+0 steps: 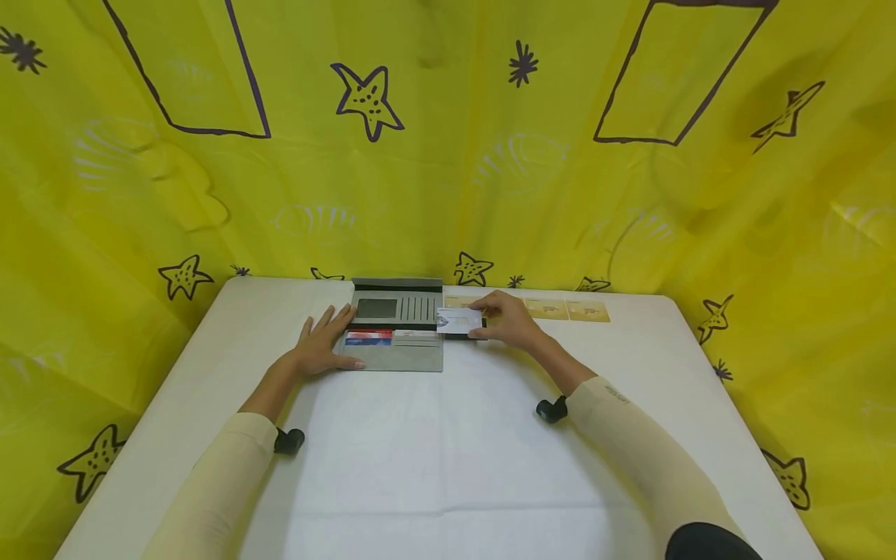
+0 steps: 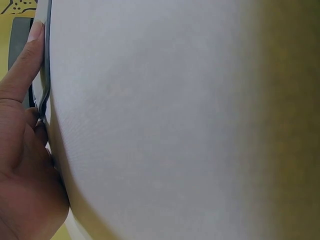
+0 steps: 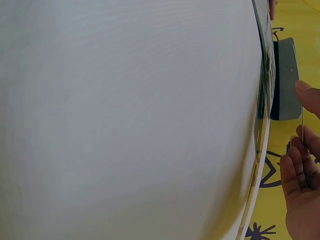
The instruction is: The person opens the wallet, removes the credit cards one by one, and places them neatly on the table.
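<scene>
A grey wallet lies unfolded near the table's far edge, with a red and blue card and a whitish card in its lower slots. My left hand rests on the wallet's left side, fingers spread; in the left wrist view its thumb lies along the wallet's edge. Between thumb and fingers my right hand pinches a white card at the wallet's right side, over a dark tab. The right wrist view shows that card edge-on.
Several gold cards lie in a row along the far edge, partly behind the right hand. White cloth covers the table. A yellow patterned curtain hangs right behind it.
</scene>
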Available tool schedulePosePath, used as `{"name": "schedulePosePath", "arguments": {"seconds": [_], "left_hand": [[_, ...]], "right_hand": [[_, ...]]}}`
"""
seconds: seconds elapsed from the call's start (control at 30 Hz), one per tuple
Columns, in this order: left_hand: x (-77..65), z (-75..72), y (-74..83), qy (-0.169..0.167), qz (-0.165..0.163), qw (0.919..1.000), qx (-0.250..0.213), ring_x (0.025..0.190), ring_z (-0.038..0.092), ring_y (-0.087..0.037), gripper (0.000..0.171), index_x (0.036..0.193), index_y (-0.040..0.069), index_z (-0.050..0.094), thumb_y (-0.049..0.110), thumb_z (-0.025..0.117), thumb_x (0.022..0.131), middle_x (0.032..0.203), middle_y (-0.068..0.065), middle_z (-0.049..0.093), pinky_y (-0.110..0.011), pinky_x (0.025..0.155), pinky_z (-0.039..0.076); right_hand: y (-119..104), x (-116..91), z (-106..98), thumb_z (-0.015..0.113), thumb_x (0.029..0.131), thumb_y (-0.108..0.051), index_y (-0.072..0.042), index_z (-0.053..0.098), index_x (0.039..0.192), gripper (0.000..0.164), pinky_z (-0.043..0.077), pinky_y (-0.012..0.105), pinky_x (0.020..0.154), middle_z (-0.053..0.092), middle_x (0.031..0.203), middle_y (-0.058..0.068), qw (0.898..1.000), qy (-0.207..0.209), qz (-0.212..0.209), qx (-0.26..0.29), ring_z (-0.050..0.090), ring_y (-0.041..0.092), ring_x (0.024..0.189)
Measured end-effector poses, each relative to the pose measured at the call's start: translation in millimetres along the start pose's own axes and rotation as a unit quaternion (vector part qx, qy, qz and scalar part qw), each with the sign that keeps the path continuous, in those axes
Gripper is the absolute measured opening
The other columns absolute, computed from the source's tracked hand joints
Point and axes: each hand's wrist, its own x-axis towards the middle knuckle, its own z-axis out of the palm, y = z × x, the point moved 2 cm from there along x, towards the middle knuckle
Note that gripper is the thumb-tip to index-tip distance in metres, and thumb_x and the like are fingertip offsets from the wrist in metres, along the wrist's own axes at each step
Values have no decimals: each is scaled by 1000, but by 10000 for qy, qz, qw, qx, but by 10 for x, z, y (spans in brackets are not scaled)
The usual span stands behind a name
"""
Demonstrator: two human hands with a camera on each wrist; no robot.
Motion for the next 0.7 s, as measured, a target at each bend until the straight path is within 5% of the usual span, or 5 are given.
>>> {"name": "schedulePosePath", "arguments": {"seconds": [0.7], "left_hand": [[-11,-5,11,11,31,10000,-39,158,-6,-46,118,168,3,16,52,84,85,174,-22,8,-66,120,-14]], "right_hand": [[237,-192,-197,96,77,-15,-2,76,125,53,53,45,95,70,118,13,9997,208,121,-52,63,30,103]]}}
